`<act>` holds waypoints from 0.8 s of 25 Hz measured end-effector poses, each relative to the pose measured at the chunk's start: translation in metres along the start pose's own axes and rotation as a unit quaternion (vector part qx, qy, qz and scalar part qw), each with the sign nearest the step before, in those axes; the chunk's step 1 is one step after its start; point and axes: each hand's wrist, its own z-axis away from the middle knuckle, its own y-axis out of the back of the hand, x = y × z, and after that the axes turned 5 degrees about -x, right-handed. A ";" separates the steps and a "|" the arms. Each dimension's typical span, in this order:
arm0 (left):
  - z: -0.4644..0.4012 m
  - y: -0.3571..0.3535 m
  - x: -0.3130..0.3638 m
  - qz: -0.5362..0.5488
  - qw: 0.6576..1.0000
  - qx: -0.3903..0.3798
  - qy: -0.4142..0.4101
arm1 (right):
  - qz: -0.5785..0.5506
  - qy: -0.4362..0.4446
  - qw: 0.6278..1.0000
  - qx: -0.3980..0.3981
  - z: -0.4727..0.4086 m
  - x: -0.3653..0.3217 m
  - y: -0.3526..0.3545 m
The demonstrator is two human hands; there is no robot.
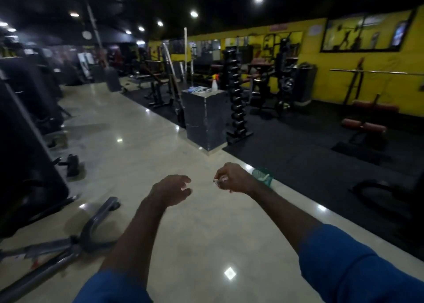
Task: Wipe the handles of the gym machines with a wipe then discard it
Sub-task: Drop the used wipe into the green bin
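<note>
Right hand (pixel 231 180) pinching crumpled wipe (pixel 220 180); left hand (pixel 171 189) loose, holding nothing. Green bin (pixel 263 175) at 3 o'clock of that hand: best carried directly over rim before letting go.

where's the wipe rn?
Head view, centre-right: the wipe is bunched in the right hand, just left of the green bin at the floor mat's edge.

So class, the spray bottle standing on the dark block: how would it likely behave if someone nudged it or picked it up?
The spray bottle is tall and narrow and stands near the edge of the dark block, so a sideways nudge would probably tip it. It looks like translucent plastic, so likely light and not fragile. How full it is cannot be told.
</note>
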 end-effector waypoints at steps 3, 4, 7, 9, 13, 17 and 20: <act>-0.091 -0.005 0.015 -0.003 0.999 -0.022 -0.031 | 0.025 -0.052 0.998 0.022 -0.032 0.059 0.025; -0.122 -0.006 0.021 0.003 0.999 -0.027 -0.045 | 0.025 -0.066 0.997 0.027 -0.046 0.081 0.034; -0.217 -0.010 0.037 -0.001 0.995 -0.042 -0.091 | 0.021 -0.131 0.990 0.048 -0.095 0.146 0.060; -0.275 -0.009 0.046 -0.006 0.991 -0.054 -0.125 | -0.004 -0.183 0.980 0.077 -0.123 0.179 0.071; -0.391 -0.015 0.055 -0.025 0.982 -0.082 -0.168 | -0.015 -0.259 0.960 0.106 -0.174 0.241 0.081; -0.493 -0.037 0.067 -0.026 0.974 -0.117 -0.194 | -0.029 -0.314 0.944 0.094 -0.225 0.316 0.089; -0.578 -0.055 0.073 -0.038 0.966 -0.137 -0.216 | -0.059 -0.344 0.932 0.092 -0.273 0.380 0.092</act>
